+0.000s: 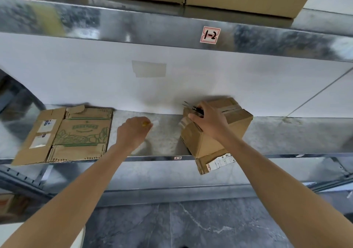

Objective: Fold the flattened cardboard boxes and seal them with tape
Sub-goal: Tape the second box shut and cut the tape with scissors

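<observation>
**Q:** Where do the hands stand?

**A:** (a) My right hand (208,119) rests on top of the folded box (215,135). Its fingers curl round the black handles of the scissors (193,107), blades pointing left. (b) My left hand (133,131) is over the bare metal shelf (164,136), back to the camera and fingers curled under. A yellow speck shows at the knuckles; I cannot tell whether it grips anything.

**Q:** And the boxes?

**A:** (c) The folded box stands on the shelf at the right, with a tape strip (232,109) across its top. One labelled flap (210,163) hangs over the front edge. (d) The flattened box (80,133), printed in green, lies flat at the left, well apart.
</observation>
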